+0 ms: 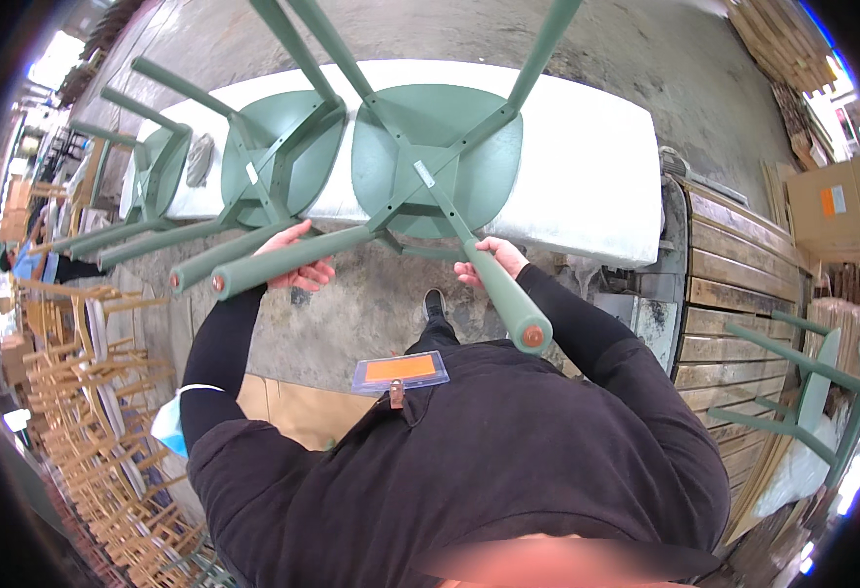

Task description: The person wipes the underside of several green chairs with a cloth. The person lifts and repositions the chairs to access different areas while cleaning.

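A green chair (493, 181) lies upside down on a long white-covered bench (591, 157), its legs pointing up and outward. My left hand (302, 278) is around its near left leg, loosely, with the fingers showing below the leg. My right hand (501, 254) holds the near right leg, fingers curled at its inner side. A small white label (424, 174) sits on the crossed braces under the seat. To the left, a second upturned green chair (302, 167) and a third one (167, 162) stand on the same bench.
Wooden slats (743, 265) run along the right, with a cardboard box (838, 208) beyond. Another green chair (810, 392) stands at the far right. Many wooden chair frames (87, 392) are stacked at the left. A grey crumpled item (199, 159) lies between the upturned chairs.
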